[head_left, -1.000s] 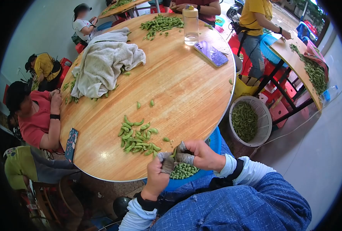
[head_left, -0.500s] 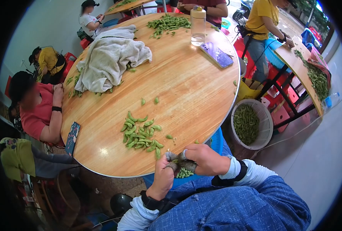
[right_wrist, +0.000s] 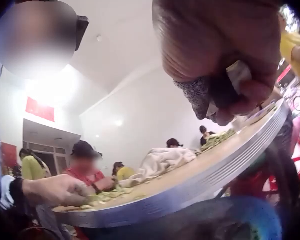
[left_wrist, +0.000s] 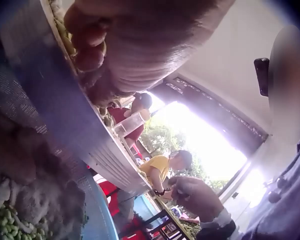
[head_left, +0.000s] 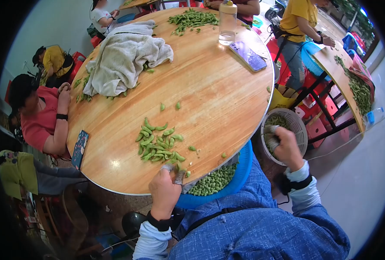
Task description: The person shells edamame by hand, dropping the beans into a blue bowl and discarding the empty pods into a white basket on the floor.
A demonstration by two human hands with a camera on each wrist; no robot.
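Observation:
My left hand (head_left: 165, 193) is at the near table edge, its wrapped thumb and forefinger spread apart beside a pile of green edamame pods (head_left: 158, 148). Loose pods lie right at those fingertips. Out to the right, my right hand (head_left: 286, 147) hangs over a white basket (head_left: 304, 141) of green pods, overlapping its near part. Its thumb and fingers are loosely bent, with a gap and nothing visible between them in the right wrist view. Grey wraps cover fingertips on both hands. Below the table edge, a blue basin (head_left: 245, 167) on my lap holds shelled green beans (head_left: 214, 181).
On the round wooden table (head_left: 218, 93) are a grey towel (head_left: 123, 60) over pods, a bottle (head_left: 227, 24), a purple phone (head_left: 248, 56), a dark patterned phone (head_left: 80, 149) and a far pod heap (head_left: 192, 19). A person in red (head_left: 45, 117) sits at the left.
Earlier both hands met over the basin around a pod. Now they are apart: the right has swung right over the white basket, the left has moved left to the pod pile.

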